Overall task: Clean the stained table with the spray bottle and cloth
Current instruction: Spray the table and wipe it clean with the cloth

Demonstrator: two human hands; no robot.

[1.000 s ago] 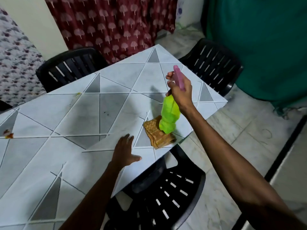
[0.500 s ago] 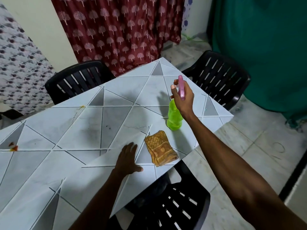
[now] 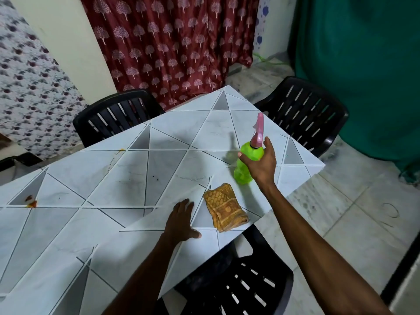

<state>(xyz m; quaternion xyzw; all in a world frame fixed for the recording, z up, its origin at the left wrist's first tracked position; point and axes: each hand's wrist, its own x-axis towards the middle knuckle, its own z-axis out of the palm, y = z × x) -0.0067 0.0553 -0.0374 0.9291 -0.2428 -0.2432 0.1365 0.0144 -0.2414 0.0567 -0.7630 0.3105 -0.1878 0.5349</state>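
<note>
right hand [image 3: 259, 164] grips the likely light, slick spray bottle [image 3: 243, 176] at its shoulder just beyond the limp cloth [image 3: 223, 206], best pinched at a fold; left hand [image 3: 181, 220] lies flat on the worktop [image 3: 113, 169] beside it.

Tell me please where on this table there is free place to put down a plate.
The wide middle of the table, between the left hand and the far chair, is bare except tiny dark spots. The far corner beyond the spray bottle is free too. Crowded: the near right edge, with the cloth and right hand.
</note>
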